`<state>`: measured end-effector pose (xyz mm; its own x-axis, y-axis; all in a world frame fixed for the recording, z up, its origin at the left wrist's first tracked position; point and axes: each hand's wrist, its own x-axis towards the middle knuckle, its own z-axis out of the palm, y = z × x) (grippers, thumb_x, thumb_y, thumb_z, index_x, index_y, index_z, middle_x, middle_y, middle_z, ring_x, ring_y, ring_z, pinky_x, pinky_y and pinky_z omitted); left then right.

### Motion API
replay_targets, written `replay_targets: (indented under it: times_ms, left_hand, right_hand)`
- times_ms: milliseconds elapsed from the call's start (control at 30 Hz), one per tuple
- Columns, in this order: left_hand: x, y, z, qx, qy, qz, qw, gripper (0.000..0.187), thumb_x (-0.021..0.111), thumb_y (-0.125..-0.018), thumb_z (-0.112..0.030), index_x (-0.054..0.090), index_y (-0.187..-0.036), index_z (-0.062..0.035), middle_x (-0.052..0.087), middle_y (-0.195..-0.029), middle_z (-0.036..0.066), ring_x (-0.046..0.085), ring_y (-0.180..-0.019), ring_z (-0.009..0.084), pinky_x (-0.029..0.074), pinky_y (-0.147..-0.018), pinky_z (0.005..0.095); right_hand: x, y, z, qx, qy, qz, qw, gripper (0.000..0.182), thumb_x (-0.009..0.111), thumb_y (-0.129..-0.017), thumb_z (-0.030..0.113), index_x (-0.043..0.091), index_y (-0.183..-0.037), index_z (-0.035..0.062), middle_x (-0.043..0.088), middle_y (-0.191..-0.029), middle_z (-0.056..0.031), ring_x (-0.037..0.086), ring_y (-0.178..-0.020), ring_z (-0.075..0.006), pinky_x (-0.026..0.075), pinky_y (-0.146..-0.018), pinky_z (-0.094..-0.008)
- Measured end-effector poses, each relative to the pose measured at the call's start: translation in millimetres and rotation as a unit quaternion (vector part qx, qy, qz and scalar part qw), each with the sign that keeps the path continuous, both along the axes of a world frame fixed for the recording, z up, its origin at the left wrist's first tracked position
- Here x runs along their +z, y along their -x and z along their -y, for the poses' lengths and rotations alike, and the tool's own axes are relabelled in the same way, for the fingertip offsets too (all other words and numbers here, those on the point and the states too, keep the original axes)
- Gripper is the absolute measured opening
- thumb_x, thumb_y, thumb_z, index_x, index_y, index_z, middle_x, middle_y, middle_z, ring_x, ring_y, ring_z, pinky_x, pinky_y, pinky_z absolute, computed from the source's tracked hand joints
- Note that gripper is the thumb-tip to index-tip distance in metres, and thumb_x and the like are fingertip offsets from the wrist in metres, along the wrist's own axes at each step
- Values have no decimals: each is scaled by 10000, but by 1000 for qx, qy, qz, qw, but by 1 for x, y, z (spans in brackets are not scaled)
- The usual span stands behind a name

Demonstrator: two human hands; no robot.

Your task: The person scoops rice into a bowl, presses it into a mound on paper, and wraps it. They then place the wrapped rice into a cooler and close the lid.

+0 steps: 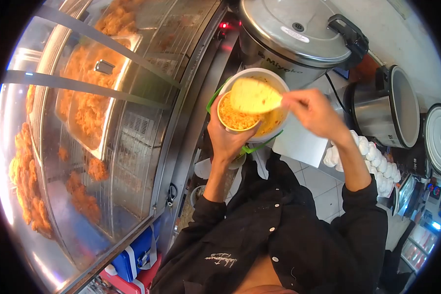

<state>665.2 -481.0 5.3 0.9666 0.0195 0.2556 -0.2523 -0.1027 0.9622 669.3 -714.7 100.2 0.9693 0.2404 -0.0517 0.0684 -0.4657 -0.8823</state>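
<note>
While left hand (226, 139) cups the rice-filled cup (237, 119) from below, right hand (314, 113) pinches the paddle (255, 96) handle, blade lying flat directly over cup w/ long axis running toward right hand.
</note>
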Motion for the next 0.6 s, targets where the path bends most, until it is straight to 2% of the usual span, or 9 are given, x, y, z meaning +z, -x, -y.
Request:
replay_targets:
  times_ms: [67, 100, 167, 200, 267, 333, 400, 533, 600]
  left_hand:
    - [-1, -1, -10, 9, -9, -5, 1000, 924, 953, -637, -65, 450, -1405, 38, 644, -1283, 150, 642, -1183, 216, 505, -1051, 353]
    - [-2, 0, -14, 27, 6, 10, 1000, 933, 951, -641, -62, 440, -1415, 35, 627, -1294, 149, 632, -1191, 220, 499, -1058, 357]
    - [-9, -3, -21, 51, 44, 18, 998, 950, 941, -658, -48, 412, -1444, 27, 572, -1336, 142, 594, -1226, 236, 473, -1089, 377]
    - [-13, -6, -23, 46, 44, 10, 998, 950, 941, -658, -48, 412, -1444, 27, 572, -1336, 142, 594, -1226, 236, 473, -1089, 377]
    - [-22, -14, -23, 92, 41, 51, 994, 952, 936, -667, -35, 403, -1453, 24, 551, -1354, 144, 576, -1245, 238, 458, -1107, 389]
    - [-27, -21, -21, 89, 52, 47, 994, 959, 931, -674, -23, 390, -1464, 21, 536, -1367, 147, 563, -1262, 238, 444, -1121, 394]
    - [-30, -30, -19, 89, 29, 60, 994, 1040, 969, -640, -72, 357, -1477, 12, 575, -1340, 160, 608, -1222, 249, 487, -1082, 398]
    - [-35, -35, -11, 80, 24, 57, 995, 1042, 976, -641, -85, 356, -1473, 10, 580, -1336, 163, 612, -1221, 252, 492, -1076, 397]
    - [-37, -36, -9, 58, 22, 59, 996, 1050, 982, -634, -89, 354, -1470, 10, 579, -1340, 168, 614, -1220, 253, 495, -1072, 396]
  right_hand:
    - [17, -20, 11, -25, 32, 43, 998, 236, 632, -968, 169, 722, -1060, -29, 675, -777, -235, 617, -622, -295, 497, -642, -374]
    - [20, -28, 13, -26, 31, 36, 999, 236, 632, -968, 169, 722, -1060, -29, 675, -777, -235, 617, -622, -295, 497, -642, -374]
    - [18, -41, 20, 16, 225, 83, 971, 247, 639, -953, 189, 754, -1024, -19, 733, -848, -198, 711, -740, -352, 536, -680, -397]
    - [13, -44, 13, 13, 225, 75, 971, 247, 639, -953, 189, 754, -1024, -19, 733, -848, -198, 711, -740, -352, 536, -680, -397]
    - [-2, -55, -18, 123, 488, -13, 864, 224, 648, -929, 210, 801, -946, 46, 763, -893, -151, 756, -835, -304, 551, -688, -422]
    - [-49, -62, -40, 201, 557, 48, 804, 194, 650, -911, 230, 816, -873, 137, 773, -852, -83, 760, -822, -261, 560, -693, -414]
    - [-92, -71, -66, 257, 644, 51, 719, 174, 649, -902, 221, 815, -909, 170, 780, -883, -48, 762, -865, -241, 557, -706, -410]
    - [-127, -83, -79, 347, 655, 50, 670, 191, 657, -891, 235, 812, -977, 165, 781, -934, -44, 758, -916, -240, 566, -753, -403]
    - [-135, -86, -78, 390, 562, -59, 727, 229, 666, -872, 254, 806, -1019, 148, 782, -992, -65, 751, -948, -253, 571, -792, -398]
